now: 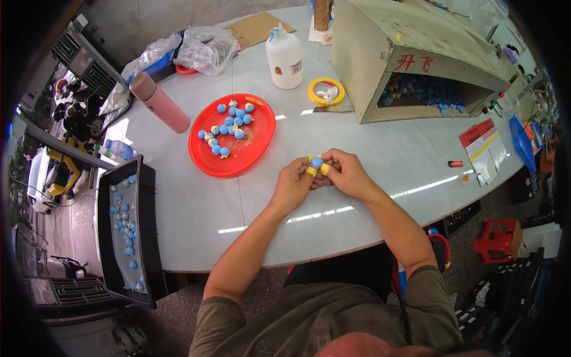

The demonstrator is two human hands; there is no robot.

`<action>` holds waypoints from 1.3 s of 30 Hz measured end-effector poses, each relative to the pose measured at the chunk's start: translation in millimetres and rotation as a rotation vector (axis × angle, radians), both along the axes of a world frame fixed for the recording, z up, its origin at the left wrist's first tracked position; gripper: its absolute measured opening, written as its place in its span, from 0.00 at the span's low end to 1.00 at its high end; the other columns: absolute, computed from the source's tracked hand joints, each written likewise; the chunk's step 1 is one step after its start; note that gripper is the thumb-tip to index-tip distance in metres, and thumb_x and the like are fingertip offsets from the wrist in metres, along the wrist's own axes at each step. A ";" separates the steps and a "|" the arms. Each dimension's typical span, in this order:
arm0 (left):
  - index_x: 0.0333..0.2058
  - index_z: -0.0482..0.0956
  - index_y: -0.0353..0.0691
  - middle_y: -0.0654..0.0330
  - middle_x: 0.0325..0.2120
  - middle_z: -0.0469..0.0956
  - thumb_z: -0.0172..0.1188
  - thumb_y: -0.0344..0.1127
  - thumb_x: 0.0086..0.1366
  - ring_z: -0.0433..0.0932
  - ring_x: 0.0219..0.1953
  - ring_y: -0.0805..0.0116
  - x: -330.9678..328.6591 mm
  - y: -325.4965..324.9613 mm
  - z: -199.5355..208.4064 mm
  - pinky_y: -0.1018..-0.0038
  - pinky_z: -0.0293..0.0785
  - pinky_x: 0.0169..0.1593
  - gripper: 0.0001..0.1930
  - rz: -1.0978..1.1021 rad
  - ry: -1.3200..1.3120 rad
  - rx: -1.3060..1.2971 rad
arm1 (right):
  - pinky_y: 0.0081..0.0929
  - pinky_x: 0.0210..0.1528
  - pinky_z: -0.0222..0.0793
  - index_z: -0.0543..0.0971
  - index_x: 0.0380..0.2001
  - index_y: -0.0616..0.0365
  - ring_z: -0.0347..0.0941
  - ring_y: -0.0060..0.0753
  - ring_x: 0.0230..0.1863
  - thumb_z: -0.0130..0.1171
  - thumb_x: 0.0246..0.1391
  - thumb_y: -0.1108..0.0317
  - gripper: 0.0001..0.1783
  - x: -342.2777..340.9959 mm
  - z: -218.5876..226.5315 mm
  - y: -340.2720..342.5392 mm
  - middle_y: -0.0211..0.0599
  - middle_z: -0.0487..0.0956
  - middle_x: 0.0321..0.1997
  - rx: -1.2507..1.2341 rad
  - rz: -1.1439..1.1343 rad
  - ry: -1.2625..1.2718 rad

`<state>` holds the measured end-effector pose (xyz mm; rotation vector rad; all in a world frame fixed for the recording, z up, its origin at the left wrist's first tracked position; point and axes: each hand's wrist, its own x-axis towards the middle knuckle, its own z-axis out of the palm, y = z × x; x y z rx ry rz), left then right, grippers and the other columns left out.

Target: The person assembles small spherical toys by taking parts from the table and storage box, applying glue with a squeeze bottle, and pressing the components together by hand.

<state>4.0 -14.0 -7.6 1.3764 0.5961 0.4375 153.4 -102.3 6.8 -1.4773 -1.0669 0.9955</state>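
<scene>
Between the fingertips of both hands is a small blue ball-shaped piece (pixel 317 162), held above the grey tabletop. My left hand (pixel 291 181) pinches it from the left, and my right hand (pixel 350 174) pinches it from the right. Yellow tape wraps the thumbs and at least one fingertip. The fingers cover most of the piece's underside. Left of the hands, a round red plate (pixel 262 140) carries several similar blue balls with cream-coloured parts.
A black tray (pixel 156 238) with more blue pieces stands at the left edge. Behind the plate are a pink flask (pixel 159 102) and a white bottle (pixel 284 59). A yellow tape roll (pixel 326 80) lies beside a metal box (pixel 372 59) holding many blue pieces. Papers (pixel 483 149) lie far right.
</scene>
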 end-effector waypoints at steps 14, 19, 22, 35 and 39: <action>0.52 0.69 0.26 0.54 0.39 0.78 0.51 0.27 0.68 0.79 0.38 0.70 -0.4 -1.0 -7.5 0.76 0.77 0.45 0.16 0.059 -0.042 0.098 | 0.19 0.28 0.70 0.74 0.42 0.69 0.72 0.17 0.25 0.52 0.55 0.79 0.11 6.0 -3.8 -1.1 0.33 0.78 0.30 0.051 0.015 -0.022; 0.49 0.71 0.25 0.54 0.36 0.79 0.55 0.26 0.65 0.79 0.37 0.73 -1.3 2.8 -13.1 0.78 0.76 0.42 0.16 0.083 -0.015 0.153 | 0.19 0.29 0.70 0.73 0.43 0.69 0.72 0.18 0.26 0.51 0.53 0.80 0.13 7.7 -3.4 -1.4 0.34 0.78 0.30 0.034 0.026 -0.002; 0.48 0.72 0.25 0.54 0.36 0.80 0.56 0.26 0.64 0.79 0.38 0.73 -1.0 3.5 -15.5 0.78 0.75 0.42 0.16 0.121 -0.022 0.235 | 0.19 0.29 0.69 0.73 0.44 0.69 0.72 0.18 0.26 0.51 0.53 0.80 0.14 6.5 0.4 -2.0 0.35 0.78 0.30 0.024 0.025 0.027; 0.50 0.68 0.23 0.50 0.41 0.78 0.53 0.25 0.65 0.81 0.42 0.65 1.8 -3.1 -3.2 0.76 0.78 0.44 0.16 0.057 -0.096 -0.072 | 0.17 0.25 0.67 0.75 0.38 0.65 0.70 0.16 0.24 0.55 0.59 0.69 0.10 4.3 -2.9 -0.5 0.30 0.78 0.28 0.009 -0.003 0.121; 0.49 0.69 0.23 0.50 0.40 0.78 0.54 0.25 0.65 0.81 0.41 0.66 2.0 -1.4 -10.1 0.77 0.78 0.43 0.15 0.053 -0.083 -0.076 | 0.18 0.24 0.67 0.74 0.37 0.66 0.70 0.16 0.23 0.55 0.58 0.70 0.08 2.4 -0.4 -0.6 0.30 0.77 0.26 0.007 -0.010 0.027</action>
